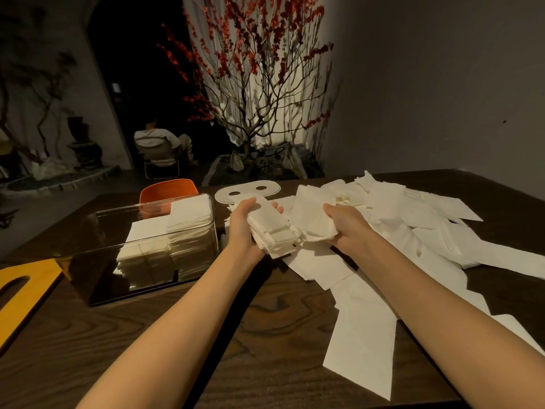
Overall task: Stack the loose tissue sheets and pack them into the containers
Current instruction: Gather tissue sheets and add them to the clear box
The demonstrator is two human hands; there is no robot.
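Two bare forearms reach up from the bottom of the frame over a dark wood-grain surface [182, 335]. A yellow board [26, 287] with a slot lies at the lower left edge. At centre, the left hand [246, 224] curls its fingers around a thick stack of tissue sheets [272, 228], held tilted above the surface. Just to its right, the right hand [346, 224] grips a single loose sheet [314, 219] whose edge meets the stack. Loose tissue sheets [413, 231] sprawl in a heap across the right half of the frame, with long pieces trailing toward the lower right. Left of the hands stands a clear container [141, 246], its right part filled with two neat piles of tissues. Behind it sits an orange chair back [168, 188], and beside that a white lid [247, 190] with two holes. Further back, a red-blossomed tree [256, 84] rises at top centre, and a seated person [160, 140] shows at upper left.
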